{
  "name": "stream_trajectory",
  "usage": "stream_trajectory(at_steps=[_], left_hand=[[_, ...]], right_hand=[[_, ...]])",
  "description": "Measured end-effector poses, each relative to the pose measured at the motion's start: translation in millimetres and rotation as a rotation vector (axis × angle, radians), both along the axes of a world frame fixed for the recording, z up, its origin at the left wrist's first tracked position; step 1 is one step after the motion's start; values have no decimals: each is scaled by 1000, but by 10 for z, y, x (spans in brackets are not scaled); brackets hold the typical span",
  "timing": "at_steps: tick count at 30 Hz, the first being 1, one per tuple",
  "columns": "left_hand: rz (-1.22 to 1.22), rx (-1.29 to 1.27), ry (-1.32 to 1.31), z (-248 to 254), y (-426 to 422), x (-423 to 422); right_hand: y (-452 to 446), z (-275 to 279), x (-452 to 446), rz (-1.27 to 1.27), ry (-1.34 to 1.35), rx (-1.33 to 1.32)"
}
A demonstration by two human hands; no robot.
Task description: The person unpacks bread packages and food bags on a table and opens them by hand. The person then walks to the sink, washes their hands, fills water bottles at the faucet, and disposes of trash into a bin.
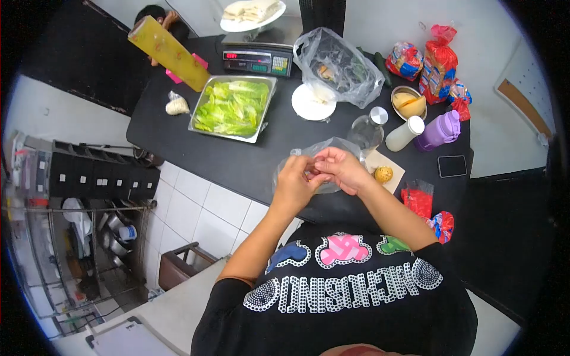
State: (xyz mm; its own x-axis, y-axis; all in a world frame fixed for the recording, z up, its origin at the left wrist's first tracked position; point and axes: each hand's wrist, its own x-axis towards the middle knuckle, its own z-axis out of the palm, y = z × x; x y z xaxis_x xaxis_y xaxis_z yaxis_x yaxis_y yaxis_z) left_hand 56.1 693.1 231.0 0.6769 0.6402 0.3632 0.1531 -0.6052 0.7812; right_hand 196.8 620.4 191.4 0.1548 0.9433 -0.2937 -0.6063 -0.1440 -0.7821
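Note:
My left hand [295, 180] and my right hand [343, 171] meet at the near edge of the dark table. Their fingertips are pinched together around something small and reddish, mostly hidden by the fingers, whose kind I cannot make out. Right behind and under them lies a crumpled clear plastic bag [325, 148]. To the right of my right hand, a round yellow-brown item [383, 173] rests on a beige sheet [394, 164]. A glass bottle [366, 132] with a silver cap stands just beyond.
On the table are a metal tray [259, 133] of lettuce, a digital scale [256, 63], a white plate [309, 108], a large plastic bag [356, 71], a white bottle [405, 133], a purple bottle [437, 130] and a phone [452, 167]. Another person [168, 21] is at the far left.

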Motion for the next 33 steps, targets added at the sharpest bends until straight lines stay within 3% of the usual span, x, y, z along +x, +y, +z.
stream_trajectory(at_steps=[7, 10, 15, 18, 19, 22, 25, 28, 33], left_hand=[[-50, -186, 31, -219, 160, -44], [-135, -965, -64, -316, 211, -71], [-293, -1414, -172, -445, 152, -110], [-253, -1617, -324, -442, 76, -105], [-223, -1694, -397, -443, 32, -81], [-288, -1733, -403, -333, -32, -21], [-244, -1778, -353, -259, -36, 7], [-375, -1804, -458, -267, 18, -47], [-225, -1627, -496, -72, 68, -325]], right_hand=[[-77, 279, -26, -9, -269, -62], [-89, 238, -50, -58, -441, 24], [-180, 337, -159, -141, -798, 143], [-242, 525, -249, -167, -1360, 243], [-252, 539, -272, -150, -1436, 217], [-284, 473, -255, -149, -1606, 245], [-311, 404, -234, -85, -1533, 225], [-371, 485, -184, -165, -1367, 302], [-389, 228, 23, -164, -1274, 296]])
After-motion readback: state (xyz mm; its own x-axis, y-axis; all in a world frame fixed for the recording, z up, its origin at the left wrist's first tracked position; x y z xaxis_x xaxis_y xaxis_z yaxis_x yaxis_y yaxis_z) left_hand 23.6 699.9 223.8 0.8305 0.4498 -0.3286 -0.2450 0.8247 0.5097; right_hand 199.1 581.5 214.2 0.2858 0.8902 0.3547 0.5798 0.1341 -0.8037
